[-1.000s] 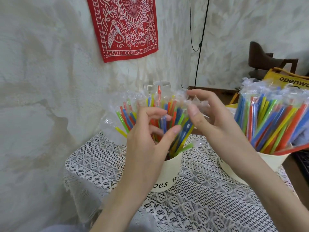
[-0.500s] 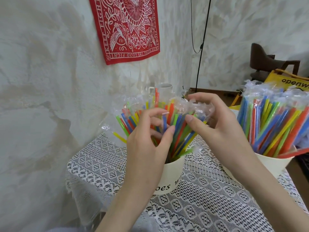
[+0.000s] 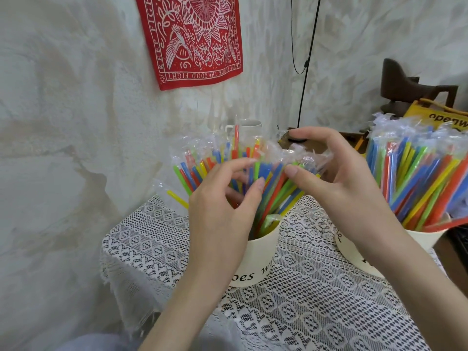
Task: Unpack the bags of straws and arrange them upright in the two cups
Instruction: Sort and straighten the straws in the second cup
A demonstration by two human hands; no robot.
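- Left hand [image 3: 222, 206]: fingers curled among wrapped straws [image 3: 273, 188] standing in the near cup [image 3: 258, 259].
- Right hand [image 3: 336, 178]: pinches their clear wrapper tops.
- Far cup [image 3: 425, 236]: filled with straws, at right on the lace tablecloth [image 3: 316, 300].

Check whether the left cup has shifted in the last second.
No. The left cup sits at the same spot on the lace tablecloth, equally far from its left corner.
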